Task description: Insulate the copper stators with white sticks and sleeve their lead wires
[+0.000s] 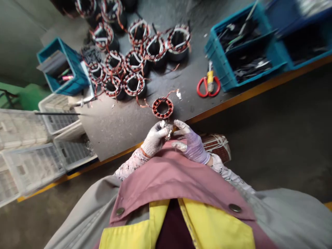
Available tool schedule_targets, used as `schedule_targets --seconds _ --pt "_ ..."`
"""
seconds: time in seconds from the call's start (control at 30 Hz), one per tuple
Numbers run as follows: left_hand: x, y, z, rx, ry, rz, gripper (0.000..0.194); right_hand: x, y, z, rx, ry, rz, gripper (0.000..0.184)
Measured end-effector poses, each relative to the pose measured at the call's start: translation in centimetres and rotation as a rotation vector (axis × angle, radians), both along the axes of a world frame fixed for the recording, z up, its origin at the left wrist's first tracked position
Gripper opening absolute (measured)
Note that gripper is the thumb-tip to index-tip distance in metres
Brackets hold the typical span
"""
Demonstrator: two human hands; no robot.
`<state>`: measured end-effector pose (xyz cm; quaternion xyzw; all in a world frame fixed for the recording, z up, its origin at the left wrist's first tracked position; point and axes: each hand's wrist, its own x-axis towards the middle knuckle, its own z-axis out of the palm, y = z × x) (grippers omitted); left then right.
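Both of my hands wear thin gloves and meet just off the table's near edge. My left hand (155, 137), in a white glove, pinches a small crumpled whitish piece (167, 131) whose kind I cannot make out. Close beside it, my right hand (190, 141), in a purple-stained glove, has its thumb and fingers apart around that piece. Directly beyond them on the tabletop lies a single ring-shaped stator (163, 107) with copper-red windings and a loose wire lead. A white scrap (178, 94) lies to the right of that lead.
Several wound stators (134, 84) stand grouped at the back. Red-handled scissors (208, 87) and a yellow-handled tool (210, 76) lie near the blue divided bin (225, 74) on the right. A smaller blue bin (75, 83) and white baskets (36, 169) are on the left.
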<state>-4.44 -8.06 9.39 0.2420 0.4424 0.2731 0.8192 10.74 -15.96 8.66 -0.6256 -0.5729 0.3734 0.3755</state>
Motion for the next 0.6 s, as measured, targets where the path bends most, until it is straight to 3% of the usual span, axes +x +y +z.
schedule_targets --seconds 0.1,0.2,0.3,0.4,0.5,0.6 --pt "3.7 1.0 2.9 -0.13 -0.134 -0.142 0.041 2.8 2.2 2.2 0.229 -0.249 0.076 0.052" --pt "7.8 3.5 4.2 -0.14 -0.207 -0.291 0.038 7.7 4.1 3.7 0.214 -0.437 0.175 0.037" --pt "13.1 6.3 5.1 -0.111 -0.331 -0.428 0.032 13.1 5.5 4.9 0.13 -0.647 0.085 0.037" --pt "19.2 8.8 6.2 -0.096 -0.399 -0.461 0.032 18.6 6.9 6.0 0.105 -0.709 -0.09 0.036" --pt "24.9 11.3 6.7 -0.115 -0.387 -0.462 0.026 25.2 9.5 7.0 0.142 -0.488 -0.466 0.035" --pt "28.5 13.3 6.2 -0.139 -0.33 -0.4 0.029 32.4 13.3 8.0 0.084 -0.268 -0.819 0.037"
